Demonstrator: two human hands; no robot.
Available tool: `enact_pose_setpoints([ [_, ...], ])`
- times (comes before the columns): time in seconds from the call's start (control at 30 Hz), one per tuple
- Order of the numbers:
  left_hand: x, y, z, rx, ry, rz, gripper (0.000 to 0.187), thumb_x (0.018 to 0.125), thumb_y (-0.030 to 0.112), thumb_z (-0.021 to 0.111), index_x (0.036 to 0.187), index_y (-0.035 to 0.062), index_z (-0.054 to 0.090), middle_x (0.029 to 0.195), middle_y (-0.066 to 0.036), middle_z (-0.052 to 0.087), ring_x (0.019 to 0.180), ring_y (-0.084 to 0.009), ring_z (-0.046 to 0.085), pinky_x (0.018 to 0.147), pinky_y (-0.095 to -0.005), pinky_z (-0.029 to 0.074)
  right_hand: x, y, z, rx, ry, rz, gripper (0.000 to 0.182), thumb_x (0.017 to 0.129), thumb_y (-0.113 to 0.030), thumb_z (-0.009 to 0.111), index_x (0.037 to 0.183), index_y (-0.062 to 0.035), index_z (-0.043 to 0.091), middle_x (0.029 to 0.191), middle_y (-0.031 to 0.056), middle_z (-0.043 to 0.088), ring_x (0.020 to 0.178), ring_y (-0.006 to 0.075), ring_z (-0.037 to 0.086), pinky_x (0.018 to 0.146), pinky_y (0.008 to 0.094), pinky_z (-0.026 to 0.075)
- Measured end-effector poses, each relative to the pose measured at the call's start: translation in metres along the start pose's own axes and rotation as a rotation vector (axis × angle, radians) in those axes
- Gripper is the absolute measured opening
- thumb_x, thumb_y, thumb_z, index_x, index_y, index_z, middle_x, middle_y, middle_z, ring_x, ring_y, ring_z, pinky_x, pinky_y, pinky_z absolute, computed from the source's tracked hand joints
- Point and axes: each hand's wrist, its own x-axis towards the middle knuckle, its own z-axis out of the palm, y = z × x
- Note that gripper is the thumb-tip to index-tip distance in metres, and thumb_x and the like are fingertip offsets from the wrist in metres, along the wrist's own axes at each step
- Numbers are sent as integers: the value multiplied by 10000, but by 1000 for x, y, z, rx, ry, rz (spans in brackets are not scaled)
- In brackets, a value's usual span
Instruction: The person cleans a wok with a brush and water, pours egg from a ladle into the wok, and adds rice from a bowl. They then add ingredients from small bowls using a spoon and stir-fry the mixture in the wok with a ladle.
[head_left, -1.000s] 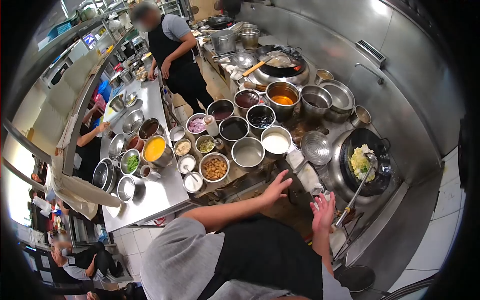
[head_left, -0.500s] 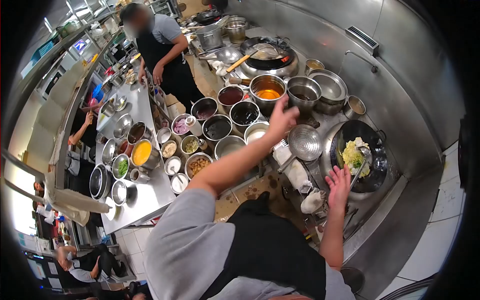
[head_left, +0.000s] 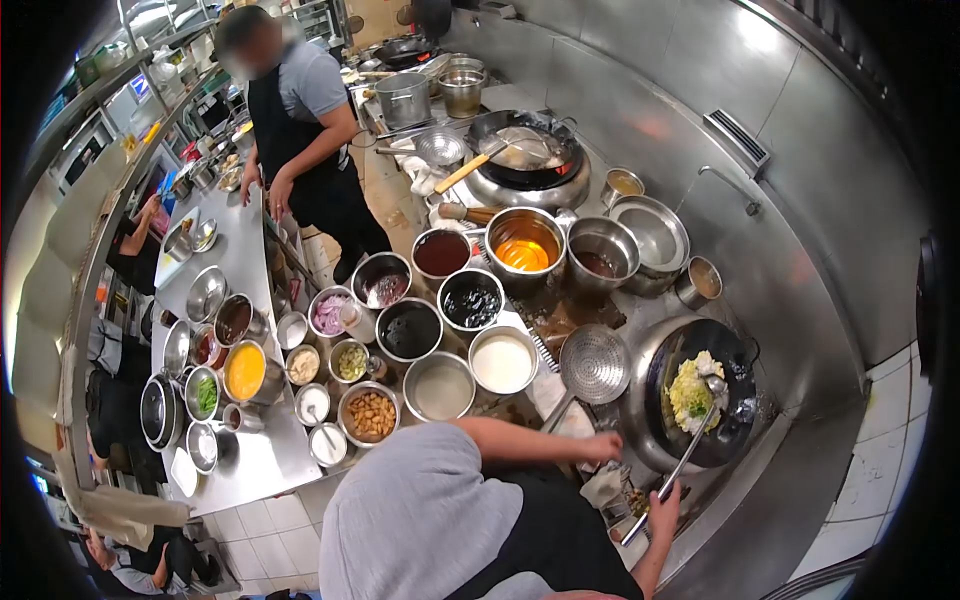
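My right hand is closed around the long metal handle of a ladle. The ladle's round bowl rests in yellow and white food with green bits, inside a black wok on the burner. My left hand has its fingers curled in, beside the burner's near left edge and just above a crumpled cloth. Whatever that hand may hold is hidden. A perforated strainer lies beyond it, its handle pointing back toward me.
Metal pots stand close on my left, including one of orange liquid and one of white liquid. A second wok sits on the far burner. A co-worker stands by the steel counter. A steel wall rises behind the burners.
My left hand came back from above the pots and curled near the burner. My right hand, open beside the wok before, now grips the ladle handle. The view shifted.
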Motion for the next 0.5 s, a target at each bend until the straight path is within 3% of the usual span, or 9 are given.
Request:
enact_pose_setpoints([
  [0.07,7,-19,22,284,41,64,639,719,209,702,1298,107,453,859,-110,625,701,-212,617,555,-365,500,-4,0,5,175,-11,38,775,803,-101,690,1458,-42,280,1396,233,443,1287,379,432,1052,399,354],
  [0.13,24,-41,29,471,20,122,739,694,238,701,1362,107,411,933,-154,644,784,-279,648,646,-387,518,-6,-14,3,169,4,96,777,801,-93,689,1460,-46,280,1416,232,419,1271,382,448,1044,389,361],
  [0.23,-1,-5,28,493,-39,2,797,678,258,696,1396,105,384,1025,-198,636,933,-322,638,761,-412,515,-8,-21,11,189,54,89,792,794,-68,676,1470,-49,264,1431,232,401,1270,375,457,1039,388,364],
  [0.27,18,-22,29,485,-19,4,797,678,258,696,1396,105,384,1025,-198,636,933,-322,638,761,-412,515,-7,-25,13,189,44,71,792,794,-68,676,1470,-49,264,1431,232,401,1270,375,457,1039,388,364],
  [0.33,65,-69,32,588,114,195,800,670,257,702,1386,82,390,1070,-217,626,974,-344,626,810,-443,504,-10,-26,15,508,-88,431,801,793,-51,656,1481,-59,247,1439,240,392,1298,371,429,1054,383,350],
  [0.37,51,-47,33,569,42,88,820,660,260,711,1385,55,389,1125,-232,605,1026,-353,608,849,-439,499,-6,-1,35,301,129,65,787,795,-42,638,1480,-41,250,1446,240,383,1326,349,400,1081,376,320],
  [0.4,72,-77,33,638,74,232,807,659,267,713,1366,37,400,1162,-234,587,1012,-354,614,841,-441,508,0,29,52,358,170,1,749,800,-30,627,1462,-10,279,1444,235,387,1341,332,380,1102,366,289],
  [0.47,46,-54,36,626,0,267,779,652,280,728,1337,72,420,1142,-210,594,921,-335,646,782,-444,533,-4,3,21,507,155,21,660,830,-34,583,1433,30,321,1432,225,410,1340,307,388,1108,342,278],
  [0.5,34,-44,37,626,-21,82,774,658,301,729,1343,120,417,1103,-203,611,919,-333,648,772,-453,533,-4,0,9,520,149,52,650,839,-42,581,1429,42,320,1426,204,423,1338,293,391,1110,339,277],
])
